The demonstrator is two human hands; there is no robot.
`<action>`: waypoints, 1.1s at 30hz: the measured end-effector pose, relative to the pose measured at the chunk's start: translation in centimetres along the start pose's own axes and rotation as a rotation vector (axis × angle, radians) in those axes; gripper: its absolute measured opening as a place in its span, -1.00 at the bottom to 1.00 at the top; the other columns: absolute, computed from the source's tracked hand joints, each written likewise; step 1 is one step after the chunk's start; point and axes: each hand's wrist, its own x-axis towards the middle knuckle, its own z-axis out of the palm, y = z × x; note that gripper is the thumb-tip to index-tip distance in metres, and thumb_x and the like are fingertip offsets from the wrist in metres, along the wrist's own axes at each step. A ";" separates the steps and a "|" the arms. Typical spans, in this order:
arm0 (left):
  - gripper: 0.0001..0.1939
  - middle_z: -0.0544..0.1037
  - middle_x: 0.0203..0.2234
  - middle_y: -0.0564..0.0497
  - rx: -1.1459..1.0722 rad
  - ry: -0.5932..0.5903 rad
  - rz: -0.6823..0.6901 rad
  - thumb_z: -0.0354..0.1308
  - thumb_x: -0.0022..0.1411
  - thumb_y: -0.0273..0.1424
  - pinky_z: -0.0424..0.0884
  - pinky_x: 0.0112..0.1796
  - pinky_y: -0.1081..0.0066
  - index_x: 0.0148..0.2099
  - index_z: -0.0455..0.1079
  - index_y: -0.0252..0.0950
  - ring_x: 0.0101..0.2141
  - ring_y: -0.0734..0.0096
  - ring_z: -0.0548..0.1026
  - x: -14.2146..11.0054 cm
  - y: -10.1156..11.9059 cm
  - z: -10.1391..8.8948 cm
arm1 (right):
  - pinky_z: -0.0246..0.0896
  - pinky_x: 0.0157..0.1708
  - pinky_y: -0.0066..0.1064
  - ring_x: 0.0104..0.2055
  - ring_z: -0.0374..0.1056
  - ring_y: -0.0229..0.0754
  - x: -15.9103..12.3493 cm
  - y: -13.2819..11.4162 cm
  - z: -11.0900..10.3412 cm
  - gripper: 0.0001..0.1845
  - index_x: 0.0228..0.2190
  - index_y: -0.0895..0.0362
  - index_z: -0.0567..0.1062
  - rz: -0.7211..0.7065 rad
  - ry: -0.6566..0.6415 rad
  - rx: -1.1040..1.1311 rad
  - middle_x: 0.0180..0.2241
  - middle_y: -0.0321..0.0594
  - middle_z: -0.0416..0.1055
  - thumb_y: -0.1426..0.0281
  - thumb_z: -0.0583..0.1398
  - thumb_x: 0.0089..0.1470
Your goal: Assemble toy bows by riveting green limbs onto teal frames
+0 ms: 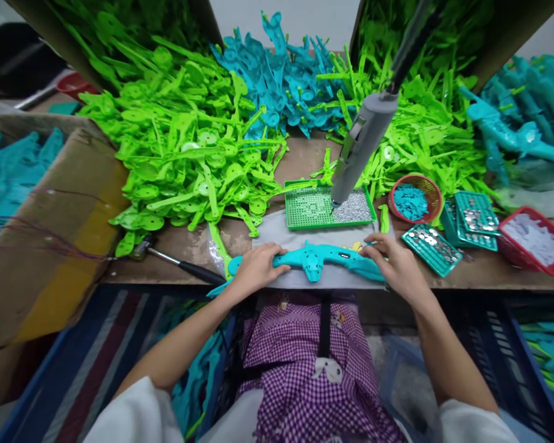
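A long teal plastic part lies crosswise on a pale sheet near the bench's front edge. It has a raised middle and a small dark slot right of centre. My left hand is wrapped over its left arm, with the thumb along the near side. Over the right arm, my right hand has thumb and fingertips brought together at the upper edge; whatever is between them is too small to tell. Just beyond the part hangs a grey electric screwdriver, its tip over a green perforated tray of small silver screws.
Bright green plastic parts are heaped left and right, with teal parts behind. A hammer lies left. On the right stand a round basket of teal pieces, green trays of metal discs and a red basket of white pieces.
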 end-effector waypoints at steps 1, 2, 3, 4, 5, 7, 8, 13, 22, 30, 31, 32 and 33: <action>-0.65 0.54 -0.15 -0.02 0.001 0.003 0.004 0.24 0.14 -0.20 0.36 -0.15 0.27 -0.06 0.40 -0.22 -0.12 0.16 0.48 0.0 0.0 0.1 | 0.31 -0.16 -0.25 -0.16 0.46 -0.09 0.1 -0.3 0.2 -0.70 -0.10 0.06 0.43 -0.033 -0.003 0.053 -0.22 -0.16 0.53 0.20 0.11 0.17; -0.66 0.54 -0.15 -0.02 0.001 0.006 0.008 0.24 0.14 -0.20 0.36 -0.15 0.27 -0.06 0.40 -0.22 -0.12 0.17 0.48 -0.1 -0.1 0.1 | 0.31 -0.13 -0.24 -0.12 0.44 -0.09 0.4 -0.4 0.4 -0.72 -0.15 0.06 0.45 -0.076 -0.006 0.081 -0.18 -0.14 0.52 0.19 0.13 0.15; -0.66 0.54 -0.15 -0.02 0.001 0.008 0.012 0.24 0.14 -0.20 0.36 -0.15 0.28 -0.06 0.40 -0.22 -0.12 0.17 0.48 -0.1 -0.1 0.2 | 0.30 -0.12 -0.23 -0.10 0.42 -0.08 0.8 -0.3 0.6 -0.73 -0.21 0.07 0.48 -0.113 -0.007 0.077 -0.17 -0.13 0.51 0.18 0.16 0.13; -0.66 0.54 -0.16 -0.02 0.000 0.009 0.015 0.23 0.14 -0.20 0.36 -0.15 0.28 -0.06 0.40 -0.22 -0.12 0.17 0.48 -0.1 -0.2 0.2 | 0.30 -0.13 -0.22 -0.12 0.41 -0.07 1.4 0.0 0.8 -0.74 -0.27 0.08 0.51 -0.134 -0.010 0.052 -0.18 -0.11 0.51 0.17 0.18 0.10; -0.66 0.54 -0.16 -0.03 0.002 0.011 0.017 0.23 0.15 -0.20 0.36 -0.15 0.28 -0.06 0.40 -0.23 -0.12 0.17 0.48 -0.2 -0.2 0.3 | 0.30 -0.15 -0.21 -0.16 0.41 -0.07 2.0 0.3 0.9 -0.73 -0.31 0.09 0.53 -0.139 -0.027 0.024 -0.22 -0.11 0.51 0.16 0.20 0.08; -0.65 0.54 -0.17 -0.03 0.010 0.015 0.024 0.23 0.15 -0.20 0.35 -0.15 0.28 -0.06 0.40 -0.23 -0.12 0.17 0.47 -0.2 -0.3 0.3 | 0.30 -0.20 -0.23 -0.22 0.41 -0.09 3.2 1.1 1.0 -0.71 -0.32 0.10 0.55 -0.118 -0.126 0.006 -0.27 -0.12 0.52 0.15 0.20 0.07; -0.65 0.54 -0.17 -0.03 0.013 0.019 0.028 0.23 0.15 -0.19 0.35 -0.16 0.29 -0.06 0.40 -0.23 -0.12 0.17 0.47 -0.2 -0.2 0.3 | 0.30 -0.21 -0.24 -0.23 0.41 -0.10 3.7 1.3 1.0 -0.71 -0.30 0.10 0.56 -0.106 -0.206 0.011 -0.28 -0.13 0.52 0.15 0.19 0.09; -0.68 0.54 -0.17 -0.02 0.003 0.025 0.037 0.23 0.15 -0.21 0.35 -0.18 0.29 -0.08 0.40 -0.23 -0.13 0.17 0.47 -0.2 -0.1 0.1 | 0.27 -0.19 -0.28 -0.22 0.40 -0.14 5.2 1.3 1.0 -0.73 -0.29 0.10 0.55 -0.193 -0.440 -0.047 -0.28 -0.16 0.52 0.20 0.14 0.14; -0.69 0.53 -0.18 -0.02 0.030 0.010 0.042 0.21 0.16 -0.22 0.35 -0.17 0.30 -0.07 0.39 -0.23 -0.12 0.19 0.46 -0.2 0.1 0.0 | 0.22 -0.14 -0.28 -0.18 0.33 -0.17 6.5 1.6 1.1 -0.71 -0.26 0.11 0.51 -0.351 -0.621 -0.073 -0.26 -0.15 0.43 0.21 0.08 0.21; -0.66 0.49 -0.18 -0.06 0.083 -0.089 0.143 0.19 0.17 -0.20 0.33 -0.22 0.31 -0.06 0.34 -0.26 -0.16 0.17 0.45 0.8 -0.3 -0.6 | 0.21 -0.11 -0.29 -0.18 0.30 -0.20 7.1 1.9 1.0 -0.68 -0.27 0.12 0.49 -0.322 -0.728 -0.007 -0.26 -0.17 0.34 0.16 0.08 0.20; -0.66 0.48 -0.19 -0.06 0.085 -0.103 0.163 0.20 0.16 -0.20 0.33 -0.23 0.31 -0.08 0.35 -0.26 -0.17 0.17 0.45 1.0 -0.5 -0.7 | 0.21 -0.10 -0.29 -0.17 0.29 -0.20 7.2 2.0 1.0 -0.67 -0.27 0.12 0.49 -0.329 -0.749 -0.021 -0.25 -0.18 0.32 0.15 0.08 0.20; -0.67 0.48 -0.20 -0.06 0.071 -0.117 0.176 0.22 0.14 -0.21 0.32 -0.24 0.31 -0.10 0.35 -0.26 -0.19 0.18 0.45 1.3 -0.6 -0.8 | 0.20 -0.08 -0.28 -0.16 0.28 -0.20 7.1 2.0 1.0 -0.67 -0.27 0.12 0.49 -0.335 -0.759 -0.038 -0.23 -0.18 0.30 0.15 0.07 0.20; -0.68 0.48 -0.22 -0.06 0.042 -0.132 0.181 0.23 0.12 -0.21 0.32 -0.24 0.32 -0.13 0.35 -0.27 -0.20 0.19 0.45 1.5 -0.8 -0.8 | 0.20 -0.05 -0.27 -0.13 0.27 -0.20 7.0 2.0 1.0 -0.67 -0.26 0.11 0.49 -0.338 -0.754 -0.053 -0.21 -0.17 0.28 0.15 0.07 0.20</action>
